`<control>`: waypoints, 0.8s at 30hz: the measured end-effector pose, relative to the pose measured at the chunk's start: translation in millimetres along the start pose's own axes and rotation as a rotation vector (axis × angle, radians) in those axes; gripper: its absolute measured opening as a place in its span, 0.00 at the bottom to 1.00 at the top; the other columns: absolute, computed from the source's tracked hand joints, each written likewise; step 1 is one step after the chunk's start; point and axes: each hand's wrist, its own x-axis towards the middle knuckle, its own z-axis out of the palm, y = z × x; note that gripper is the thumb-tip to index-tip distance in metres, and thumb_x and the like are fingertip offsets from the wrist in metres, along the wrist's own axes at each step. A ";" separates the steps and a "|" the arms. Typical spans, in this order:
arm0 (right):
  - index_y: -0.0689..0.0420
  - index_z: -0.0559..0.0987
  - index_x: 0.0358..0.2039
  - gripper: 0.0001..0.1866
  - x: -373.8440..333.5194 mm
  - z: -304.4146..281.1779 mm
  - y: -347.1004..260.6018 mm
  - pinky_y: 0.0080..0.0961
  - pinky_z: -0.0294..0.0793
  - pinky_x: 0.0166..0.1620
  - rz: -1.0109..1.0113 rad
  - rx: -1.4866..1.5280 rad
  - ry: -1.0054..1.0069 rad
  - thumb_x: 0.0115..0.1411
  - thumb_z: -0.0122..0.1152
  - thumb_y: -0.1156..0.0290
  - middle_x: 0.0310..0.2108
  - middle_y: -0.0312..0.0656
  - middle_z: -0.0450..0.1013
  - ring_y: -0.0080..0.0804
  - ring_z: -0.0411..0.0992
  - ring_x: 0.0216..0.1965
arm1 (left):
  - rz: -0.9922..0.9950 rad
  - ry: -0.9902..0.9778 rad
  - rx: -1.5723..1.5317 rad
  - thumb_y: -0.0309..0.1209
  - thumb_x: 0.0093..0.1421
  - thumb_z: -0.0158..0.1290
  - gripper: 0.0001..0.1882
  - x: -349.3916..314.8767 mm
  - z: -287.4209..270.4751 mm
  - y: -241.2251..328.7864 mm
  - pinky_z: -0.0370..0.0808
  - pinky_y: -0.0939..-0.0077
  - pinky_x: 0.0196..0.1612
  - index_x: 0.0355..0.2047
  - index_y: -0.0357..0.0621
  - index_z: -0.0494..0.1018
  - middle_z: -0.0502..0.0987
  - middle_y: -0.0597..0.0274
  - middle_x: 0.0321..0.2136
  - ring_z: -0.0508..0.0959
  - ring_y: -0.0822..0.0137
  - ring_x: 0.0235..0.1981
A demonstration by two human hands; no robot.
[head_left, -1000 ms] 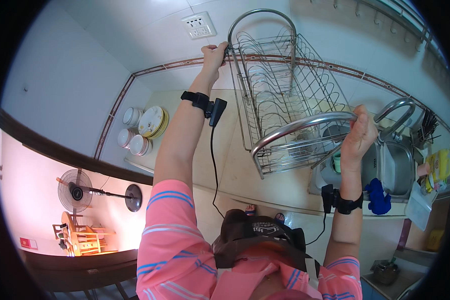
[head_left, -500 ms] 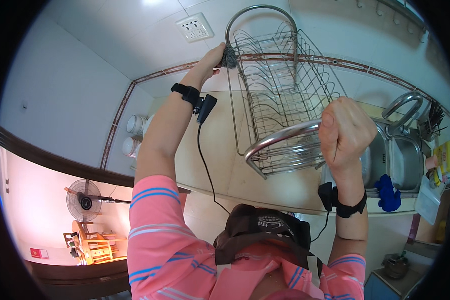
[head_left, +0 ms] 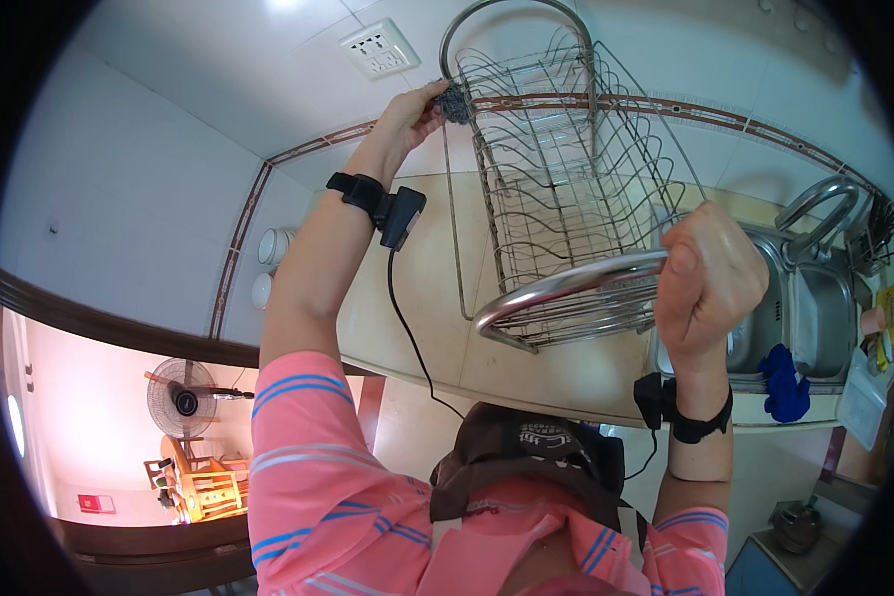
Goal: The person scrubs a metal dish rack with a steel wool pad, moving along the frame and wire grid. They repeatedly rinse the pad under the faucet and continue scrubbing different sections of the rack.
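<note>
Dish rack (head_left: 564, 189): over the counter (head_left: 397, 298), far arch cut off
Left hand (head_left: 407, 119): our fingers pinch a steel-wool scourer (head_left: 454, 102) against the rack
Right hand (head_left: 713, 278): our fingers clench its near tube (head_left: 566, 282)
Bowls (head_left: 272, 246): partly hidden by our forearm (head_left: 313, 258)

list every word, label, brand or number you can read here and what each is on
No text reads clearly.
Dark apron: pale print, distorted, not clearly readable.
Red panel at lower left: too small to read.
Yellow package at right edge: too small and blurred.
Metal dish rack: no lettering visible.
</note>
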 end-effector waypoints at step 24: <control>0.52 0.73 0.25 0.22 18.7 24.7 -51.7 0.32 0.62 0.18 -0.076 0.008 -0.352 0.55 0.72 0.49 0.18 0.35 0.64 0.35 0.67 0.16 | 0.132 -0.007 0.304 0.37 0.72 0.50 0.13 -90.5 -11.9 -16.8 0.66 0.79 0.24 0.36 0.42 0.77 0.75 0.70 0.22 0.70 0.78 0.20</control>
